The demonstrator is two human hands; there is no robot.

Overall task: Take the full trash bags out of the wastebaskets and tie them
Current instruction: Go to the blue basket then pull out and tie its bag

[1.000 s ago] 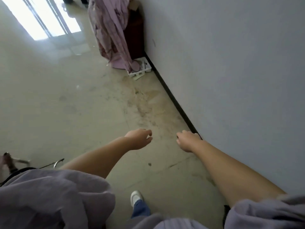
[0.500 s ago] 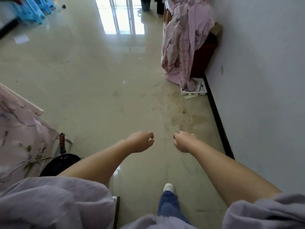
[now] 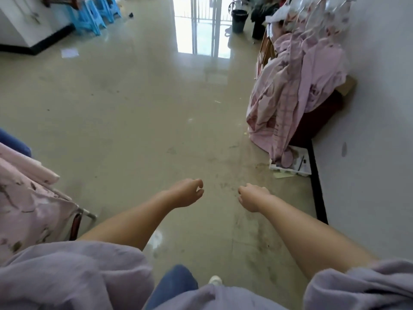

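Both arms are reaching forward over the floor (image 3: pixel 138 104), bare forearms coming out of lilac sleeves (image 3: pixel 73 274). Left hand (image 3: pixel 186 193) is hanging loosely curled, thumb and forefinger nearly meeting at the tips, nothing between them. Right hand (image 3: pixel 251 198) is curling its fingers in loosely too, knuckles up, also holding nothing. The two hands are sitting near each other with a bare strip of scuffed, stained floor between the fingertips. Task item: a dark bucket-shaped wastebasket (image 3: pixel 239 20) is standing far ahead of the fingers, up and slightly right of them, by the bright glass door (image 3: pixel 202 25); cannot tell whether a bag is in it or how full it is. A second dark object just beside it, further right, is too blurred to name. Right of the right-hand fingers and ahead, pink cloth (image 3: pixel 297 95) is draping over dark furniture against the white wall (image 3: pixel 380 130), with a white tray (image 3: pixel 290 163) on the floor at its foot. Left of the left-hand fingers and nearer, floral pink fabric (image 3: pixel 24 198) is lying over a metal frame. Far ahead-left, blue plastic stools (image 3: pixel 91 14) are standing by a white counter. Below the hands, a blue trouser leg (image 3: pixel 172 285) and a white shoe toe (image 3: pixel 215 280) are showing.
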